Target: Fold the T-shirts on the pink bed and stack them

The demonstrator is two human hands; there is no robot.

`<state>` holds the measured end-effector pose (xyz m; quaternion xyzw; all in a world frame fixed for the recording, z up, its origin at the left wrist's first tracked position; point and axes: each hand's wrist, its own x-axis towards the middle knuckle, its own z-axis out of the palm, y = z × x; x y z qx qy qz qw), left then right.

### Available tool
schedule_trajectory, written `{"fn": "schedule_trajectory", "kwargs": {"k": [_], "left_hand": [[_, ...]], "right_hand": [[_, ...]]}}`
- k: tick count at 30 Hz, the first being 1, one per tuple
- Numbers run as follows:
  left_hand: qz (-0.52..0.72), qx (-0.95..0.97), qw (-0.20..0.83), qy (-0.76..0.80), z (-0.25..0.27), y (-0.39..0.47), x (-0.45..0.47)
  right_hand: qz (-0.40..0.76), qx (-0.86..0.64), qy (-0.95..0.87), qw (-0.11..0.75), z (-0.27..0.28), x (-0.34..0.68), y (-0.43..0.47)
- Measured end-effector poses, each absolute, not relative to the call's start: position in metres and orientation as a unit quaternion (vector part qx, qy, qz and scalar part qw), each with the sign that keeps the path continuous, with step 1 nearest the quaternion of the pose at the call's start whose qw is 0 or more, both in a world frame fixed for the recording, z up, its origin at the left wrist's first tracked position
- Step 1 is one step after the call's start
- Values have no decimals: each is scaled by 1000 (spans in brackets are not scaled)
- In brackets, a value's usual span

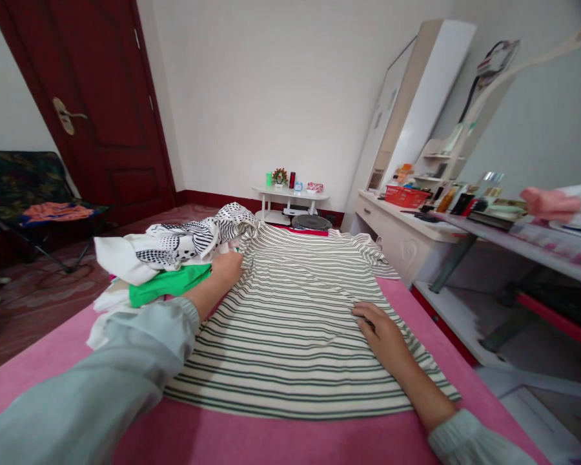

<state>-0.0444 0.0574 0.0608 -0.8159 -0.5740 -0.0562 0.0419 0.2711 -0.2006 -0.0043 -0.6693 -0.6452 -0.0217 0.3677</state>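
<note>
A cream T-shirt (pixel 290 323) with dark stripes lies spread out on a pink-covered surface (pixel 252 439), its hem toward me and its neck at the far end. My left hand (pixel 227 270) is closed at the shirt's left edge, below the sleeve, apparently gripping the fabric; its fingertips are hidden. On the right part of the shirt rests my right hand (pixel 377 326), fingers apart and slightly bent, holding nothing. Beside my left hand is a heap of clothes with a green garment (pixel 169 284) and a black-and-white patterned garment (pixel 188 242).
A folding chair (pixel 24 187) with an orange cloth stands left, near a dark red door (pixel 97 110). Against the far wall is a low white table (pixel 290 192). To the right, a dresser (pixel 392 219) carries a red basket (pixel 407 196) and bottles.
</note>
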Motion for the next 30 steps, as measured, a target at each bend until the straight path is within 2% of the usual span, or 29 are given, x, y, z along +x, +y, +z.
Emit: {"fn": "schedule_trajectory", "kwargs": {"k": [11,17,24,27,30], "left_hand": [[-5,-833,32,-553,71,59,-48],[-39,-829,55,-555,71,53,-50],[-93,-811,91,-571,103,66,-80],[-99,-808,109,-570,100,63,-90],[-80,-825,79,-554,86,53,-91]], "right_hand": [[-25,-668,-643,374,-6,271,-200],[-27,-672,-646,362,-5,271,-200],[-27,-670,-648,361,-6,271,-200],[-31,-670,-648,361,-7,272,-200],[-30,-671,-647,361,-8,273,-199]]}}
